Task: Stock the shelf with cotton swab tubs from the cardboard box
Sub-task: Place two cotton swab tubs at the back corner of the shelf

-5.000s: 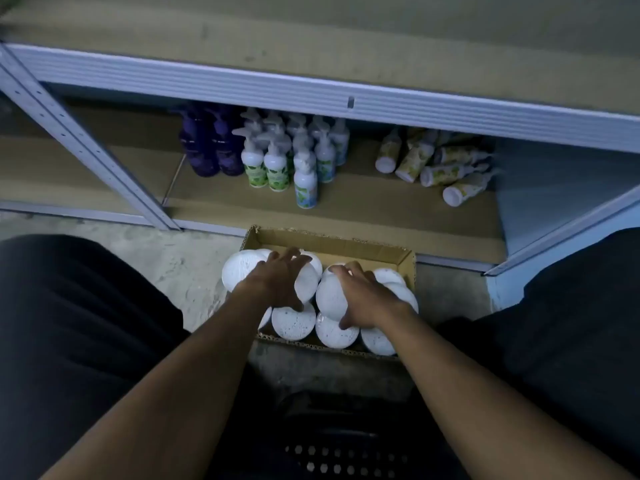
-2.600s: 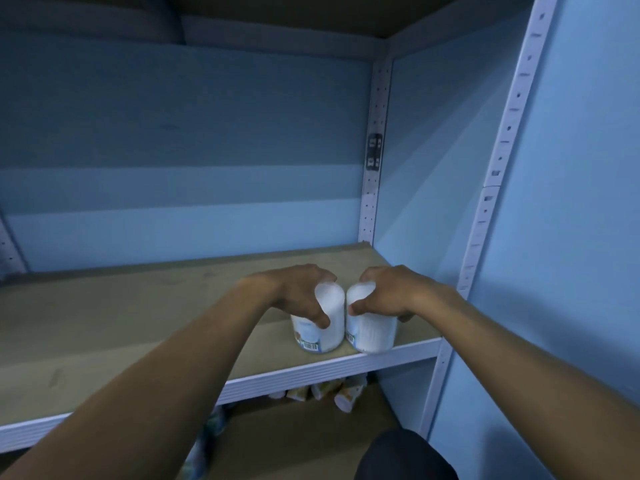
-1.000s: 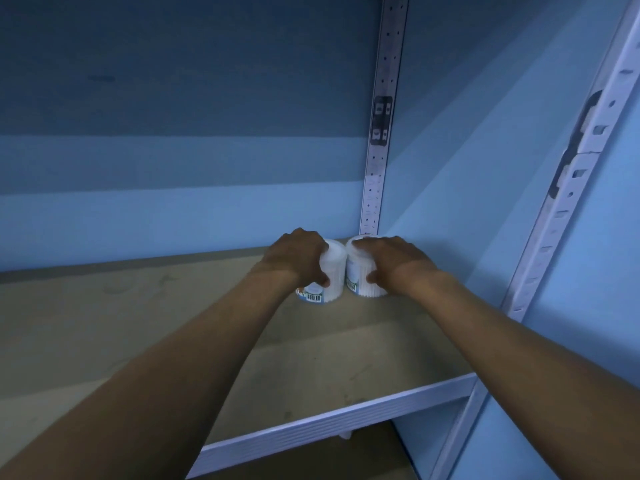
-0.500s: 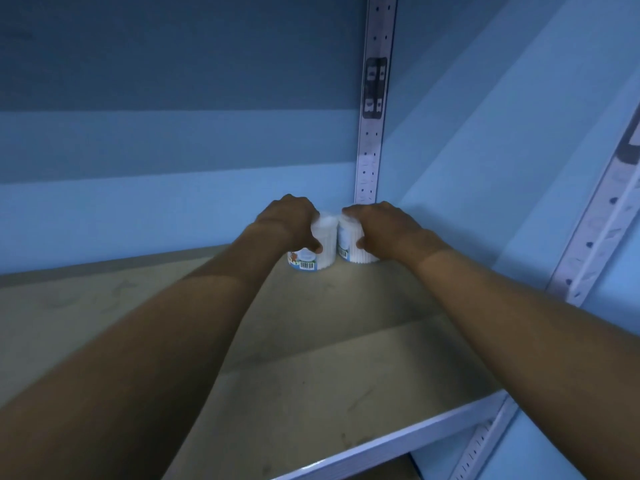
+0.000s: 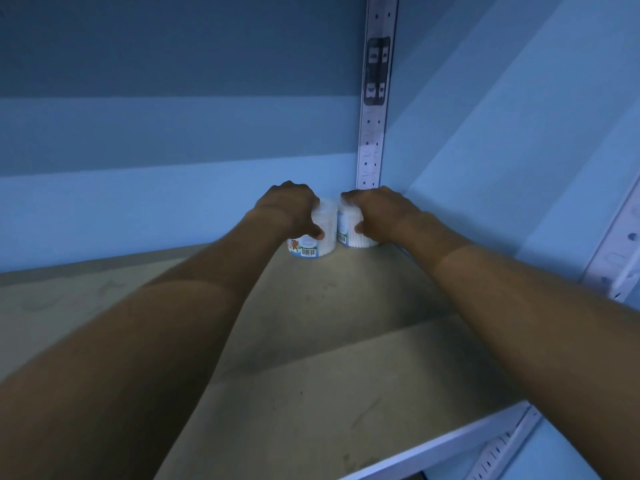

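Two white cotton swab tubs stand side by side in the far right corner of the brown shelf board (image 5: 311, 358). My left hand (image 5: 289, 211) grips the left tub (image 5: 323, 233), whose label shows a barcode and a small picture. My right hand (image 5: 377, 211) grips the right tub (image 5: 348, 233), close to the right wall. The two tubs touch or nearly touch each other. Both rest upright on the board. The cardboard box is out of view.
A perforated white upright (image 5: 374, 98) with a dark bracket rises in the back corner. Blue walls close the back and the right side. The shelf's white front rail (image 5: 440, 448) and another upright (image 5: 620, 251) run along the right.
Both hands have pushed the two tubs from the shelf's front edge back into the far right corner. In the last half second they moved only slightly further back.
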Demonstrator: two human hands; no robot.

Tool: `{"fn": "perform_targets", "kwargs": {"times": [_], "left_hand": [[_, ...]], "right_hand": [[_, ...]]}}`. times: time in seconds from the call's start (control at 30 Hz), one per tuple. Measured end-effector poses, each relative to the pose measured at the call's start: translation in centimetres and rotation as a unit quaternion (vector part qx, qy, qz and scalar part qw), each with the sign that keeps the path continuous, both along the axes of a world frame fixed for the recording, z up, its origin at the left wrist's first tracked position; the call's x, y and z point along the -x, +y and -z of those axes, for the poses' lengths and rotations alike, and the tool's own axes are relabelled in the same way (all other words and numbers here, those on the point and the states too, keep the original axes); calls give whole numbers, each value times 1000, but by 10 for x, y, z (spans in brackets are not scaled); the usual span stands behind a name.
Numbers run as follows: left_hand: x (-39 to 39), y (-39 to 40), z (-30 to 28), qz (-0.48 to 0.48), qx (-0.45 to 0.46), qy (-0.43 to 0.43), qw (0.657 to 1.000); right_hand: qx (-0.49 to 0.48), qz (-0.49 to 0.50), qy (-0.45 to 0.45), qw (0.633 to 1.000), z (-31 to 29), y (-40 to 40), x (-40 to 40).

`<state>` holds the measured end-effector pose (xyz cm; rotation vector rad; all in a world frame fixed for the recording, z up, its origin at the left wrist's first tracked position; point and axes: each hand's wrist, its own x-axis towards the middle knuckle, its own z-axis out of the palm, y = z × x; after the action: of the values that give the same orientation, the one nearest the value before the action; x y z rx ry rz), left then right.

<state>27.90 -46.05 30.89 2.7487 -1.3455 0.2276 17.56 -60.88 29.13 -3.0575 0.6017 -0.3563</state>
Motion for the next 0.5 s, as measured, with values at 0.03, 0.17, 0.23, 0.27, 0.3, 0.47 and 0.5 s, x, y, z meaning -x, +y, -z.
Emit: {"fn": "perform_targets", "kwargs": {"times": [0.03,0.17,0.23,0.27,0.3,0.47,0.5], "left_hand": [[-1,-1,0,0,-3,-6,1000],[-6,-8,2,1,-16,-21,1000],[-8,-11,2,2,-24,-30,999],[-10,-13,2,1,-26,-31,999],[-12,-15,2,0,-28,-31,999],[-17,-16,3,-4,-29,-28,999],[-17,-17,3,-5,-28,-29,999]], "right_hand": [[1,1,0,1000,1,-1,-2],[20,-1,2,1000,2,-4,-9],[25,-1,1,1000,2,-6,-13],[28,0,3,1000,2,-8,-15],[30,1,5,1000,3,-9,-17],[36,0,9,999,4,-10,-20],[36,1,9,999,4,-11,-20]]}}
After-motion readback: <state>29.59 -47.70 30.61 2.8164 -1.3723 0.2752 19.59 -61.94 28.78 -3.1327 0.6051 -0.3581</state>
